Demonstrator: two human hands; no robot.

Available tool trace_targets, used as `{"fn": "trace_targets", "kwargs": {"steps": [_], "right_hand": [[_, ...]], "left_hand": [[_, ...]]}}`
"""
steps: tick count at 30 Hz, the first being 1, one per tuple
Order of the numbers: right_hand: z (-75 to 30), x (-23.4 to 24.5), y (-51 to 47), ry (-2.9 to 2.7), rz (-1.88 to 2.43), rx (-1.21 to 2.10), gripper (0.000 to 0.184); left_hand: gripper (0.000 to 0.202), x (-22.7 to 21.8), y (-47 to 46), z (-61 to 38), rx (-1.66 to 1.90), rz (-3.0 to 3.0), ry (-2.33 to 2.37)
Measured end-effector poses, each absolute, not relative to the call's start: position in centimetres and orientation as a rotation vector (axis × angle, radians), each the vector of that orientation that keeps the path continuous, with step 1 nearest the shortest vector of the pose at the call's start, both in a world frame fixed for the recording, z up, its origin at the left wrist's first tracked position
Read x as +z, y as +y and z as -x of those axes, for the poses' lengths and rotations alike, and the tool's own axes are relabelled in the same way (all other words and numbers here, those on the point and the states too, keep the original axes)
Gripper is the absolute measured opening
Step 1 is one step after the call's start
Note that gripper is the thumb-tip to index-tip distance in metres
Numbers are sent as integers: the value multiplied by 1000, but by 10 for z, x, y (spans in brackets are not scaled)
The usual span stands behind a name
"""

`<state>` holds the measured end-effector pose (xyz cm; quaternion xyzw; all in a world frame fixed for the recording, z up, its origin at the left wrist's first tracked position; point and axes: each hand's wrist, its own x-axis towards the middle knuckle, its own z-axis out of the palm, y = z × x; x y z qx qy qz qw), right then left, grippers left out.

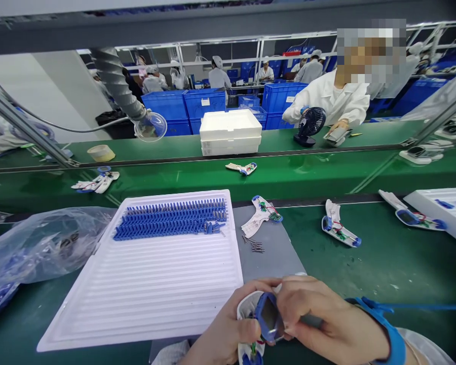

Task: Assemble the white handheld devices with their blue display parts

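White housing [246, 310], a curved, smooth plastic shell with wires showing at its lower end, is held low in the middle of my view, just above the near edge of the green worktop [383, 263]. Far to the left a clear plastic bag [41, 243] lies slack, glossy and wrinkled, with blue pieces showing dimly through it. Next to it sits a flat white tray [148, 294], rectangular and finely ribbed, with a tight comb-like row of blue parts [171, 218] along its far end. My left hand [220, 340] comes up from below, fingers curled round the white housing and thumb pressed on its front, closed in a firm hold. Against the upper part of the shell is a blue frame [268, 319], a rounded rectangle with a dull grey pane inside. Beyond it a grey mat [277, 263] carries a scatter of small dark metal pieces [255, 246] and an open shell [265, 213] with a green board in it. My right hand [327, 324] reaches in from the right, back upward, fingers bent and pinched shut on the edge of the blue frame; a blue wrist strap [387, 332] rings that wrist. Further right a second shell [340, 230] lies on the worktop, and a white foam box [450, 213] stands at the edge of view.
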<state>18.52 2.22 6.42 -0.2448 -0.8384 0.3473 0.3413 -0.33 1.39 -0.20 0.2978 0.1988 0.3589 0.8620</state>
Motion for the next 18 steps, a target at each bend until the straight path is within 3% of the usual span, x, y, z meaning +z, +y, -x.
{"fn": "trace_targets", "kwargs": {"steps": [5,11,18], "right_hand": [[-188,50,11,-1813,780,1108,4],[-179,29,14,-1197,849,1911,31],[-174,30,20,-1140,920,1963,37]], "left_hand": [[64,4,14,10,878,-1026,474],[69,-6,10,6,1022,-1398,668],[90,-22,6,0,1195,-1594,914]]}}
